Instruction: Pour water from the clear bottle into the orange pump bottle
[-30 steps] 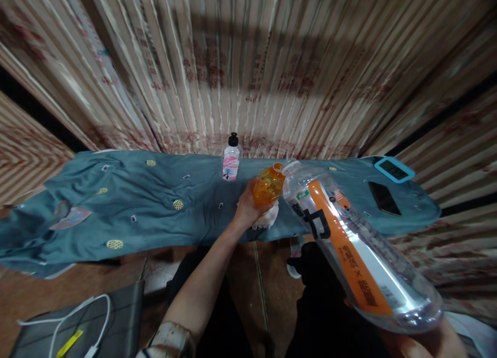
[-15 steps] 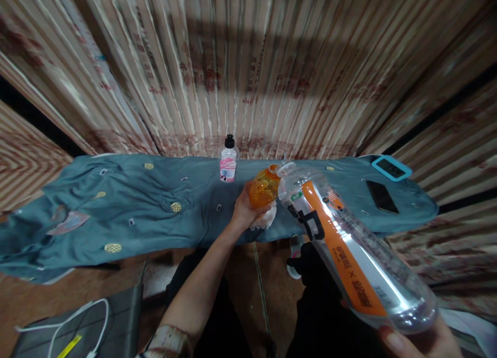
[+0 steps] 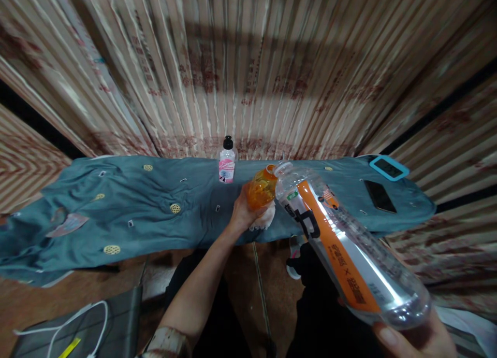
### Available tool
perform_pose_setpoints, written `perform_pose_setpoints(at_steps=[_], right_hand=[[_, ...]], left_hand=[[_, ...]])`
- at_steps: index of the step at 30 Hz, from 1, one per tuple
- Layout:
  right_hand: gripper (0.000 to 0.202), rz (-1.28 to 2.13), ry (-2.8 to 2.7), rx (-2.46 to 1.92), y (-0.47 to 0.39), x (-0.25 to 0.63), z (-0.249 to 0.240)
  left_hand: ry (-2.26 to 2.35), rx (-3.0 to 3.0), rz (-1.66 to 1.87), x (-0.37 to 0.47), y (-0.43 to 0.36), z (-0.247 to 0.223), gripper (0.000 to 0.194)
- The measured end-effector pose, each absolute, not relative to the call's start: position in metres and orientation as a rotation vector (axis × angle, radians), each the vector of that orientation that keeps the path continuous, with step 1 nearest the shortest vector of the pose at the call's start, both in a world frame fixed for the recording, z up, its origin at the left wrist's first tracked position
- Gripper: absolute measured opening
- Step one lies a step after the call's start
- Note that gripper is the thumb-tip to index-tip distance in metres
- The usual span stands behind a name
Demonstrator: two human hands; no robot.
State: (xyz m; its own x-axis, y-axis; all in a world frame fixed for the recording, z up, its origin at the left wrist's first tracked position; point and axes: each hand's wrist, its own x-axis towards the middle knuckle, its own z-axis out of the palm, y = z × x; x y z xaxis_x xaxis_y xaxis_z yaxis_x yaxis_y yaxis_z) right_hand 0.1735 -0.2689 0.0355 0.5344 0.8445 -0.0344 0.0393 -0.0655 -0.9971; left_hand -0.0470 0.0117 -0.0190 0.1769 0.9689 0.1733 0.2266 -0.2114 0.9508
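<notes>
My left hand (image 3: 243,211) is wrapped round a small orange translucent bottle (image 3: 261,188), its open mouth tilted up to the right. My right hand (image 3: 417,334) grips the base of a large clear plastic bottle (image 3: 341,244) with an orange and silver label. The large bottle slants down to the left, and its uncapped neck is at the orange bottle's mouth; whether they touch I cannot tell. A white cloth (image 3: 264,219) lies under the orange bottle. Behind my left hand stands a clear bottle (image 3: 227,163) with a black cap and pink label.
A blue-green cloth (image 3: 147,202) covers the long table. On its right side lie a blue-framed digital clock (image 3: 389,168) and a black phone (image 3: 380,196). A white cable (image 3: 77,314) rests on a dark surface at lower left. Striped curtains (image 3: 248,78) hang behind the table.
The large bottle and my right hand have shifted slightly left. The view has also moved a little. Both hands keep their hold.
</notes>
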Motion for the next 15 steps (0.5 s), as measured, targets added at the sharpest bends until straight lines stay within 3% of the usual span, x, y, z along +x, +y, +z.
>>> perform_pose_setpoints(at_steps=[10, 15], right_hand=[[0.099, 0.85, -0.729, -1.486, -0.276, 0.179, 0.025], [0.083, 0.845, -0.661, -1.583, -0.286, 0.191, 0.012]], left_hand=[[1.088, 1.593, 1.175, -0.047, 0.013, -0.024, 0.066], [1.104, 1.611, 1.148, -0.047, 0.014, -0.026, 0.068]])
